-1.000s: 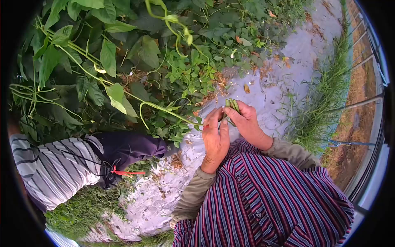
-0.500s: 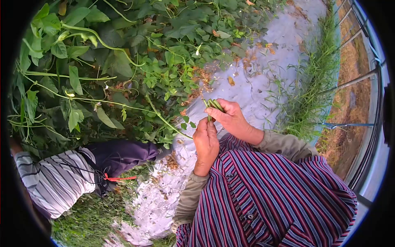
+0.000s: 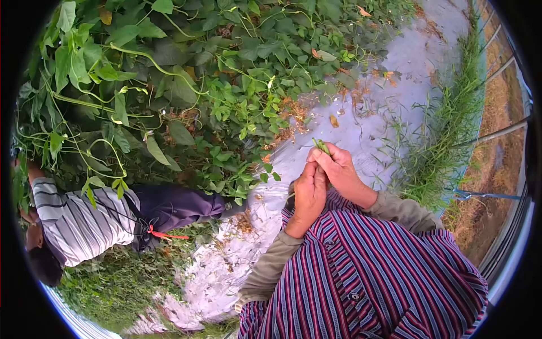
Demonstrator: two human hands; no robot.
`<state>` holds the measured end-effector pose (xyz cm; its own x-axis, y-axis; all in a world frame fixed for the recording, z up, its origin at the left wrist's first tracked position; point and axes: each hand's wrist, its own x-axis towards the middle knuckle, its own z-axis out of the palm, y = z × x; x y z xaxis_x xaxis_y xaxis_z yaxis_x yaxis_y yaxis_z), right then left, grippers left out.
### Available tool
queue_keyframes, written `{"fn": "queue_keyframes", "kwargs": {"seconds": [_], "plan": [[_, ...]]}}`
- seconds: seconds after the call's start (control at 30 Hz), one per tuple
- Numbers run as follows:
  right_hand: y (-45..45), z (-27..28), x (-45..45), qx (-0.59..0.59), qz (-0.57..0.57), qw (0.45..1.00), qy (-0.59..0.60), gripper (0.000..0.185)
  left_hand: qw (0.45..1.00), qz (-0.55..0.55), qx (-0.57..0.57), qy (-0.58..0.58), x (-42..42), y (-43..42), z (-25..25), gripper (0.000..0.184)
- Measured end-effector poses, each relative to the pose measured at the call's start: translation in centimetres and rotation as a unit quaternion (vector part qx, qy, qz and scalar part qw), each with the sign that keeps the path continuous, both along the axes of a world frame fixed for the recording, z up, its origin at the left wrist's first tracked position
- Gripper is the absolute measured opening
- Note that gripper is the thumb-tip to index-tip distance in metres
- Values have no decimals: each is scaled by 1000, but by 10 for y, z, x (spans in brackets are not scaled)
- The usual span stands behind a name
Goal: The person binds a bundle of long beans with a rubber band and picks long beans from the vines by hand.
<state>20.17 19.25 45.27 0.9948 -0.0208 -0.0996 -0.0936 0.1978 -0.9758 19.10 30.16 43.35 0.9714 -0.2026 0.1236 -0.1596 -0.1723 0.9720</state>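
A small bunch of slender green bean pods (image 3: 322, 146) pokes out above my right hand (image 3: 343, 174), whose fingers and thumb are closed round it. Pressed up against it is my left hand (image 3: 309, 196), its fingers curled together at the lower side of the bunch. A thin green piece shows faintly beside the left hand; most of what lies inside both hands is hidden. Both hands are held in front of my striped shirt (image 3: 389, 254), above the pale ground sheet (image 3: 361, 124).
Dense climbing bean vines (image 3: 226, 73) fill the upper left, with loose tendrils reaching out. Another person in a striped top (image 3: 90, 220) leans into the plants at left. Tall grass (image 3: 446, 124) and a metal-framed side wall (image 3: 508, 133) border the right.
The long green pod or stem that stretched left from my left hand no longer shows there. My hands have come closer together and the view has shifted. The other person's head has come into view.
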Motion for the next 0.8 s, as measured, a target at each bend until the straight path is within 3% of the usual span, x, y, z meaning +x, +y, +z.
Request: {"fn": "queue_keyframes", "kwargs": {"seconds": [0.1,0.17,0.23,0.33,0.57,0.8], "plan": [[-4,3,0,63,-46,997,-23,24,998,-16,46,-33,0,-3,-8,16],[-10,0,2,20,-46,997,-64,25,987,-8,105,-120,0,-3,-8,13],[-15,-3,5,42,-59,994,-76,27,989,-38,130,-61,-3,-4,-1,13],[-13,8,5,124,-42,991,-26,27,984,-4,145,-101,-4,-7,-11,17],[2,9,14,117,8,993,-29,25,984,31,141,-104,-1,10,-17,16],[37,10,26,107,5,993,-42,25,961,74,222,-149,3,36,-12,17]]}}
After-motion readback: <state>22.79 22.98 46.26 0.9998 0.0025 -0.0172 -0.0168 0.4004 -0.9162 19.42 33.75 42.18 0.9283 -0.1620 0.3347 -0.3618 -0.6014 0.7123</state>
